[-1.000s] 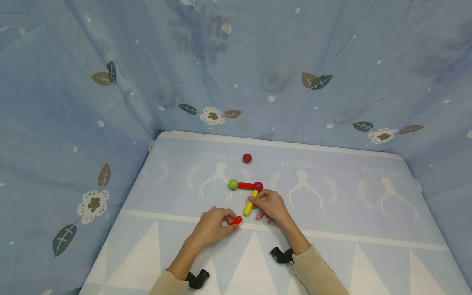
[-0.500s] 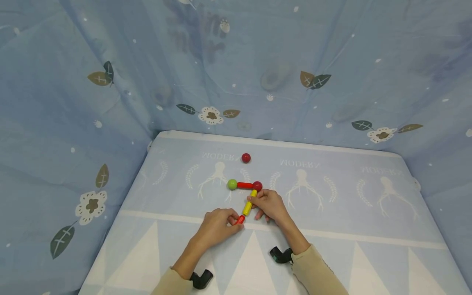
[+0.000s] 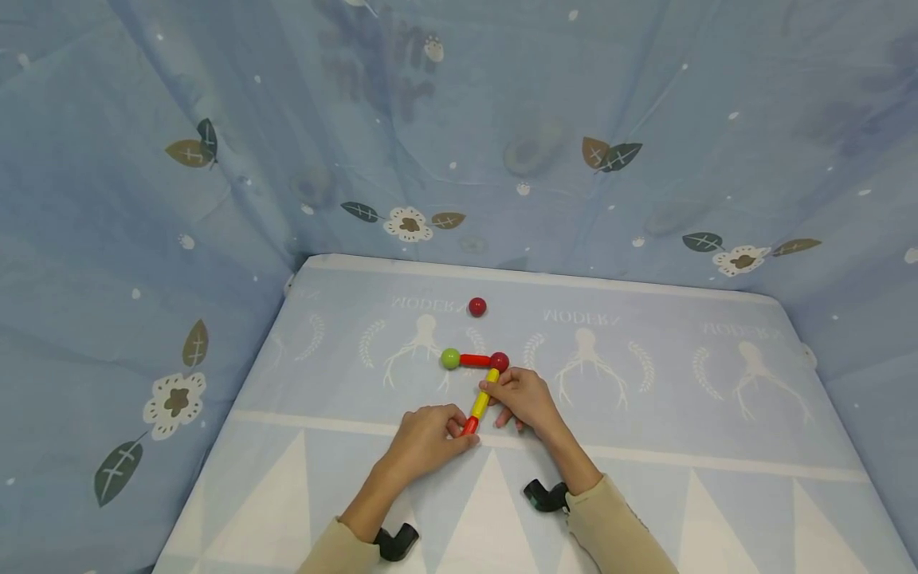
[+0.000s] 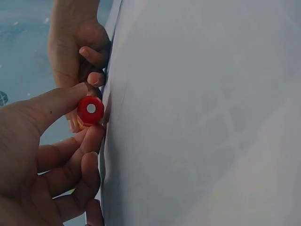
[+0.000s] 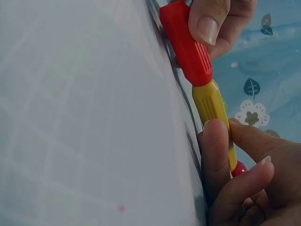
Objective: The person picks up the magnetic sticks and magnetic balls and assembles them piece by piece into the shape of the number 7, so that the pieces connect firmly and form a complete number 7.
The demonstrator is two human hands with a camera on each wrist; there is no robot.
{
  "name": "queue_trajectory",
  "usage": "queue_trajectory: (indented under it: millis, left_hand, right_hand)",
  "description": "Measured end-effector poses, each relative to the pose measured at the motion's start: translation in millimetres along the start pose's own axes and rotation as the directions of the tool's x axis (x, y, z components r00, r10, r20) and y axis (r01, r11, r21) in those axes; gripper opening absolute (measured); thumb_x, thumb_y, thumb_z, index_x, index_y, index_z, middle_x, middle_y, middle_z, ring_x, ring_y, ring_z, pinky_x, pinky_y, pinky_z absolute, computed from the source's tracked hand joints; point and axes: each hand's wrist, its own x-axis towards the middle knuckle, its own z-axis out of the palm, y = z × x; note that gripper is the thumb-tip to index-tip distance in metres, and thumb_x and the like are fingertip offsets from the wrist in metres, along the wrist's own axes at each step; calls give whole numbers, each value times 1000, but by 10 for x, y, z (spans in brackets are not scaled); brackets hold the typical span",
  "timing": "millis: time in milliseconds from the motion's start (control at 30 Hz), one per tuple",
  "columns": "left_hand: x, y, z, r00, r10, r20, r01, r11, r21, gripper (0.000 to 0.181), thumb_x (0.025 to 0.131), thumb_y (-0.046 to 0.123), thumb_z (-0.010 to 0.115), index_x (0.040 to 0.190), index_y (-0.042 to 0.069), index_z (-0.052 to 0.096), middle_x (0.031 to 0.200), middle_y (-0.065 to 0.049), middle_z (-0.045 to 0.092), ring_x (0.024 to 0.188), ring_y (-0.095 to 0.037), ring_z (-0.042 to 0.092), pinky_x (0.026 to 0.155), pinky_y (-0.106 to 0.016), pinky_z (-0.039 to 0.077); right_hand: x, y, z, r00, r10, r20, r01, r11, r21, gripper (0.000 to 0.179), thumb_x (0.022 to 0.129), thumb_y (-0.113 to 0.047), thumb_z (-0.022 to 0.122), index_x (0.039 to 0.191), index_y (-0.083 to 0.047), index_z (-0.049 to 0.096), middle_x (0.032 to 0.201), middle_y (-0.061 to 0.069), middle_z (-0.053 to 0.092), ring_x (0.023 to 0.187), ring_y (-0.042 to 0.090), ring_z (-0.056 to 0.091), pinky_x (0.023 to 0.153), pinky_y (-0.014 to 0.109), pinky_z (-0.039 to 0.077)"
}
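Observation:
My left hand (image 3: 426,437) pinches a short red rod (image 5: 186,44) between thumb and fingers; in the left wrist view, its end shows a pale round spot. That rod meets the near end of a yellow rod (image 5: 207,101), end to end in line. My right hand (image 3: 529,401) pinches the yellow rod near its middle. The yellow rod's far end touches a dark red ball (image 3: 499,362). From this ball a second red rod (image 3: 475,360) runs left to a green ball (image 3: 450,359). The hands cover parts of both held rods.
Farther back on the table (image 3: 681,383), another dark red ball (image 3: 476,307) lies apart. Blue patterned fabric (image 3: 459,143) hangs behind the table and along its sides. A black bent piece (image 3: 398,543) sits by the left sleeve, another black piece (image 3: 544,496) by the right.
The left hand has moved slightly right with its red rod. A gap between the red and yellow rods has closed, and the red rod has turned into line. The right hand stays put.

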Motion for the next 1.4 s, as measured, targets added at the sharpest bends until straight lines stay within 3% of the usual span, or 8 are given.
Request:
queue_trajectory:
  millis: [267,433,533,667,867,967,1100,1400]
  left_hand:
    - [4,5,-17,1000,-8,12,8,1000,-20,29,85,42,80,96,16,72,70,16,57,62,-5,51,62,-31,41]
    - [94,-15,-130,1000,-17,3,17,996,-87,31,88,40,78,100,12,72,72,11,59,62,-8,53,56,-26,45]
    - [265,-48,-246,996,0,-92,-13,990,-138,27,91,34,76,101,10,72,76,9,61,67,-9,56,60,-26,48]
    - [601,-88,-406,971,13,-240,-57,983,-177,24,93,29,74,105,9,72,86,4,64,74,-12,58,63,-29,50]
    - [1112,-94,-536,953,-8,-304,-41,987,-154,33,93,30,74,118,9,70,102,-4,65,82,-17,59,70,-32,51]
    - [1350,-52,-551,953,-12,-302,-29,991,-131,39,93,31,74,124,9,68,108,-7,64,84,-18,60,73,-33,51]
    - [1579,-21,-554,966,-56,-253,34,995,-93,46,92,32,75,131,8,64,114,-11,60,91,-22,58,80,-37,51]
    - [1829,-4,-486,980,-150,-133,142,987,-69,54,92,35,74,136,8,60,116,-13,59,102,-25,56,91,-41,49]
  right_hand:
    - [-1,-11,-4,1000,4,6,-4,1000,7,43,87,-43,78,91,-3,62,73,5,71,45,25,63,35,23,36]
    - [0,-2,-11,1000,-7,16,7,1000,9,44,87,-44,78,92,-3,61,74,5,71,45,25,63,35,24,36]
    - [8,4,-21,1000,-15,17,15,1000,9,45,86,-45,78,92,-3,61,74,5,71,45,26,63,35,24,37]
    - [17,18,-19,1000,-19,14,19,1000,6,45,87,-45,77,91,-3,62,74,5,71,45,26,63,35,24,37]
    - [22,47,-2,999,-23,25,23,1000,0,45,88,-46,76,92,-4,62,74,5,71,46,27,64,35,24,38]
    - [20,44,-10,999,-29,23,28,1000,11,45,87,-45,77,91,-3,62,74,5,71,46,27,64,35,24,38]
    - [15,36,1,999,-32,29,31,999,24,45,87,-45,77,92,-3,62,75,6,71,46,27,64,34,24,38]
    - [-11,18,-8,999,-41,35,40,999,18,43,89,-43,76,93,-2,61,74,6,71,46,27,64,35,24,38]
